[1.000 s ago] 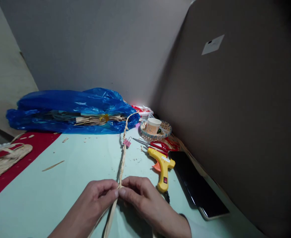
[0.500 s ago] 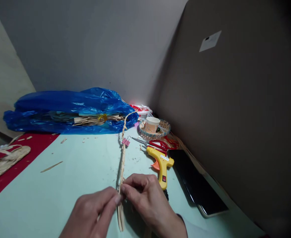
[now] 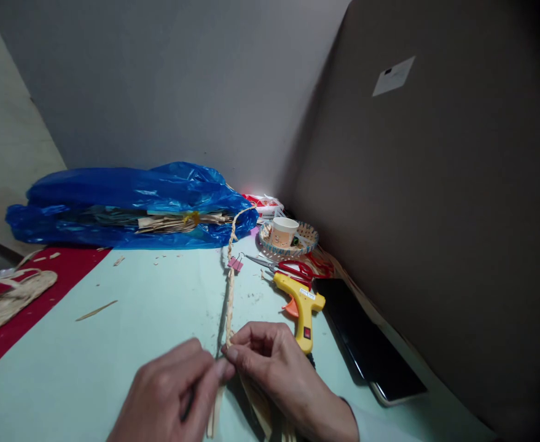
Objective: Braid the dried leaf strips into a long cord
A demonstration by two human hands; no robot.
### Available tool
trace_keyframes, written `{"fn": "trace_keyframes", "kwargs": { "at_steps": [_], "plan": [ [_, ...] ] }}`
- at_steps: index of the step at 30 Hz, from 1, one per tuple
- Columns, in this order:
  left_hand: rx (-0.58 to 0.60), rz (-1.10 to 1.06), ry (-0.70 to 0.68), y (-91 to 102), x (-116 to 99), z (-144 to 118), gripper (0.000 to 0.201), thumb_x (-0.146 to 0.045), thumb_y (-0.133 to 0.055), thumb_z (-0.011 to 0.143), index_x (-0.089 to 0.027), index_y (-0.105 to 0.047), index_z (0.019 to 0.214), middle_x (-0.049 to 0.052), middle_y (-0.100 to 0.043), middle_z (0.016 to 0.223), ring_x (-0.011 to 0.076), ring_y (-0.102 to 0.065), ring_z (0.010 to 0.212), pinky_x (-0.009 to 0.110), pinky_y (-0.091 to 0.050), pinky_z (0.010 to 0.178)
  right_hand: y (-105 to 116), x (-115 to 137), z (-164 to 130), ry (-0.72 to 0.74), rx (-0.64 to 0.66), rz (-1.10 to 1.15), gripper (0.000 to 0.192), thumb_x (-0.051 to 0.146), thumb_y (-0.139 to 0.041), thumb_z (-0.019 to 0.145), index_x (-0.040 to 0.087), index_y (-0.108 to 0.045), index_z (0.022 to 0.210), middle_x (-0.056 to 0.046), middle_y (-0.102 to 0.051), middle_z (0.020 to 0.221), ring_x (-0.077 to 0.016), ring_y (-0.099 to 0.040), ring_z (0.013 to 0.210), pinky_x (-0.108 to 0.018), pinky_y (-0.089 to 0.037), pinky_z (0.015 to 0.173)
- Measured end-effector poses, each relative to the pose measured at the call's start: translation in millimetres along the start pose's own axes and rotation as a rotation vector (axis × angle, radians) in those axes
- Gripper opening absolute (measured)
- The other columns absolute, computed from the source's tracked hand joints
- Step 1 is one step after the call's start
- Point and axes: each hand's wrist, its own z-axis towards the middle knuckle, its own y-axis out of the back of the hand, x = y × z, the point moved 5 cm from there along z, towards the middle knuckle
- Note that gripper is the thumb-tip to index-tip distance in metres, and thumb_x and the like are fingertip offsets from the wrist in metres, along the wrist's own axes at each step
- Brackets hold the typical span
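Observation:
A pale braid of dried plant strips (image 3: 230, 301) runs away from me up the table, with a pink binder clip (image 3: 235, 263) on it near the far end. My right hand (image 3: 279, 368) pinches the braid's near end between thumb and forefinger. Just left of it, my left hand (image 3: 172, 387) is closed, thumb against forefinger, on a loose strip (image 3: 215, 408) of the braid. More flat strips (image 3: 258, 402) hang below my right hand toward me. The exact grip of the left fingertips is partly blurred.
Right of the braid lie a yellow glue gun (image 3: 304, 307), red-handled scissors (image 3: 292, 267) and a black phone (image 3: 371, 344). Behind them a woven tray (image 3: 309, 236) holds a paper cup (image 3: 283, 232). A blue plastic bag (image 3: 126, 190) with dried strips lies at the back; a woven sandal (image 3: 16, 301) sits left.
The loose strips below the hands have spread apart, some now under my right hand. My left hand has shifted slightly, while my right keeps its pinch on the braid.

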Motion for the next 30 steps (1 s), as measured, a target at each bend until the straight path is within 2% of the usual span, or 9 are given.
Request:
{"fn": "trace_keyframes", "kwargs": {
  "at_steps": [2, 4, 6, 9, 12, 17, 23, 26, 30],
  "plan": [
    [0.05, -0.264, 0.219, 0.5, 7.5, 8.3, 0.028, -0.043, -0.052, 0.085, -0.021, -0.061, 0.071, 0.001, -0.064, 0.062, 0.0142, -0.055, 0.053, 0.024, -0.042, 0.052, -1.1, 2.4, -1.1, 0.024, 0.028, 0.02, 0.027, 0.037, -0.071, 0.076, 0.011, -0.065, 0.072, -0.002, -0.064, 0.06, -0.0118, -0.056, 0.061, -0.023, -0.041, 0.066],
    [0.246, -0.542, 0.424, -12.7, 15.6, 11.7, 0.029, -0.049, -0.056, 0.081, -0.02, -0.06, 0.076, -0.003, -0.059, 0.048, 0.0093, -0.042, 0.036, 0.02, -0.032, 0.038, -1.4, 3.0, -1.2, 0.032, 0.042, 0.025, 0.03, 0.04, -0.071, 0.076, 0.011, -0.066, 0.072, -0.001, -0.063, 0.058, -0.0117, -0.056, 0.059, -0.023, -0.041, 0.065],
    [0.398, -0.718, 0.517, -24.8, 20.5, 12.5, 0.032, -0.05, -0.057, 0.079, -0.019, -0.057, 0.07, -0.008, -0.048, 0.037, 0.0052, -0.027, 0.027, 0.018, -0.018, 0.03, -1.2, 3.0, -0.9, 0.038, 0.047, -0.006, 0.032, 0.042, -0.071, 0.076, 0.011, -0.067, 0.072, -0.002, -0.063, 0.058, -0.0124, -0.056, 0.058, -0.023, -0.04, 0.063],
    [0.401, -0.778, 0.502, -28.9, 26.4, 15.0, 0.032, -0.047, -0.06, 0.077, -0.018, -0.057, 0.063, -0.01, -0.043, 0.039, 0.0034, -0.022, 0.027, 0.019, -0.014, 0.03, -1.6, 3.2, -2.0, 0.037, 0.069, -0.122, 0.032, 0.041, -0.066, 0.08, 0.01, -0.069, 0.073, -0.004, -0.065, 0.061, -0.0139, -0.056, 0.06, -0.023, -0.038, 0.059],
    [0.358, -0.674, 0.478, -24.5, 27.7, 14.8, 0.028, -0.04, -0.057, 0.079, -0.017, -0.059, 0.064, -0.008, -0.045, 0.044, 0.0052, -0.026, 0.034, 0.02, -0.016, 0.036, -1.3, 5.9, -6.8, 0.043, 0.083, -0.357, 0.027, 0.032, -0.057, 0.087, 0.012, -0.069, 0.073, -0.004, -0.067, 0.065, -0.0122, -0.052, 0.057, -0.023, -0.034, 0.055],
    [0.213, -0.371, 0.396, -12.3, 24.1, 13.3, 0.026, -0.035, -0.052, 0.08, -0.018, -0.054, 0.06, -0.008, -0.037, 0.051, 0.0117, -0.034, 0.052, 0.023, -0.025, 0.05, 5.2, 17.9, -17.4, 0.12, -0.074, -0.856, 0.025, 0.032, -0.048, 0.091, 0.019, -0.065, 0.078, -0.003, -0.062, 0.07, -0.0153, -0.053, 0.064, -0.024, -0.035, 0.057],
    [0.237, -0.314, 0.354, -16.1, 25.8, 10.8, 0.03, -0.039, -0.051, 0.079, -0.022, -0.045, 0.055, -0.006, -0.036, 0.054, 0.0141, -0.034, 0.055, 0.025, -0.024, 0.052, -6.2, 18.1, -27.0, 0.196, -0.072, -1.005, 0.023, 0.034, -0.043, 0.093, 0.023, -0.057, 0.078, -0.003, -0.062, 0.075, -0.0159, -0.056, 0.066, -0.021, -0.034, 0.048],
    [0.28, -0.403, 0.33, -17.2, 26.2, 11.8, 0.031, -0.042, -0.05, 0.079, -0.022, -0.044, 0.056, -0.006, -0.034, 0.058, 0.0143, -0.035, 0.058, 0.025, -0.027, 0.053, -9.6, 8.1, -27.5, 0.318, -0.084, -1.093, 0.018, 0.031, -0.044, 0.092, 0.023, -0.053, 0.078, -0.002, -0.061, 0.071, -0.0134, -0.051, 0.056, -0.022, -0.027, 0.042],
    [0.347, -0.493, 0.334, -15.6, 24.7, 8.7, 0.028, -0.042, -0.051, 0.081, -0.02, -0.06, 0.067, -0.002, -0.053, 0.065, 0.0186, -0.049, 0.07, 0.025, -0.039, 0.064, -17.5, -3.6, -25.0, 0.635, 0.032, -1.311, 0.007, 0.017, -0.047, 0.084, 0.019, -0.052, 0.079, 0.0, -0.057, 0.061, -0.0121, -0.043, 0.046, -0.027, -0.024, 0.043]
  ]
}}
